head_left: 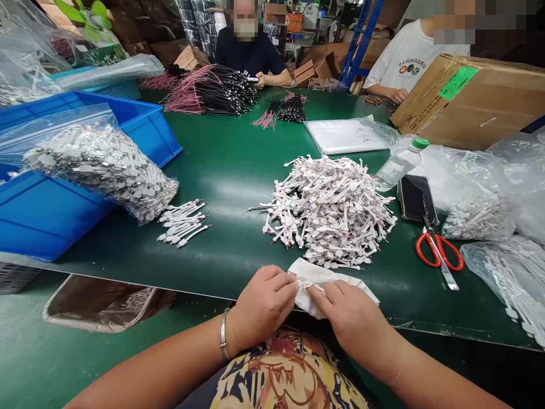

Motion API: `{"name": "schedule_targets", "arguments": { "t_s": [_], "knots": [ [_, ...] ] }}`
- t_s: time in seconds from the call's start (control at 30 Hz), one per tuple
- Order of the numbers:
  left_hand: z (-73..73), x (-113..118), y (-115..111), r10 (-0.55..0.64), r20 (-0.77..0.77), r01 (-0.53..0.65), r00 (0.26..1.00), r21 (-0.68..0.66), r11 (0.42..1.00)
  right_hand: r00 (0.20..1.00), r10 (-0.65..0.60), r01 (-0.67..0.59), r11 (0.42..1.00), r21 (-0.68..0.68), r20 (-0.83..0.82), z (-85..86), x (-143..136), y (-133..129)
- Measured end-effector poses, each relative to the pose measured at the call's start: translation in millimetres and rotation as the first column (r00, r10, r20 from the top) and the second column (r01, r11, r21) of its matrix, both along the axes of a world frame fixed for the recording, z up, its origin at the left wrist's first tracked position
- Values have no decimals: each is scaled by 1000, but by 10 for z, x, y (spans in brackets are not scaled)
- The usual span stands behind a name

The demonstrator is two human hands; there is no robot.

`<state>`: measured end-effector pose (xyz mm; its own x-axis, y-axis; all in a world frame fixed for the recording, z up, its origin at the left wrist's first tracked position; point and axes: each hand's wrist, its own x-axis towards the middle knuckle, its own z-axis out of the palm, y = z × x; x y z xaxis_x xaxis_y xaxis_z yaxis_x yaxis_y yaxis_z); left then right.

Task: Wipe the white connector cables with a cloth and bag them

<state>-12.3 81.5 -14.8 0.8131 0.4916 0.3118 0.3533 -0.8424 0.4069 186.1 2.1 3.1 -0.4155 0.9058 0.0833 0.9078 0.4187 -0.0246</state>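
Observation:
At the near table edge, my left hand (270, 301) is closed, its thumb and fingers pinched on what looks like a short white cable (305, 286), partly hidden. My right hand (351, 315) presses thumb and fingers together on a crumpled white cloth (355, 279), facing the left one. The cloth lies under and between both hands. Just beyond it rises a large pile of short white cables (340, 210) with flat connector ends. A smaller row of the same cables (182, 222) lies to the left.
Left stand a blue bin (55, 218) and a filled clear bag (106, 165). Right are red-handled scissors (438, 253), a phone (417, 199), a bottle (398, 165), bagged cables (511, 272) and a carton (468, 108). Two people sit across the table, near black-and-pink wire bundles (213, 91).

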Motion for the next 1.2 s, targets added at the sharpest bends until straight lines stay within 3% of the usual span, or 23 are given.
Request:
{"name": "schedule_targets", "arguments": {
  "t_s": [0.17, 0.4, 0.57, 0.7, 0.87, 1.0, 1.2],
  "knots": [
    [-2, -1, -4, 4, 17, -4, 1000, 15, 1000, 999, -26, 27, 999, -17, 35, 84, 97, -30],
    [21, -5, 3, -1, -8, 1, 1000, -6, 1000, 1000, -9, 9, 1000, 28, 14, -26, -13, 38],
    [3, -6, 3, 5, 17, -5, 1000, -31, 999, 1000, -10, 9, 999, 50, 23, -5, 215, -67],
    [-5, -10, -12, 43, 72, -36, 996, -100, 994, 991, -123, 126, 991, 50, -56, 33, 308, -115],
    [73, -36, -17, 199, 151, -149, 968, -292, 945, 958, -259, 271, 958, 93, -128, 43, 230, -117],
    [179, -18, -1, 180, 85, -142, 980, -341, 929, 940, -301, 322, 938, 126, -162, -10, 176, -126],
    [287, 97, 67, 120, -116, -146, 986, -252, 957, 920, -288, 359, 890, 280, -265, -55, 137, -153]
  ]
}}
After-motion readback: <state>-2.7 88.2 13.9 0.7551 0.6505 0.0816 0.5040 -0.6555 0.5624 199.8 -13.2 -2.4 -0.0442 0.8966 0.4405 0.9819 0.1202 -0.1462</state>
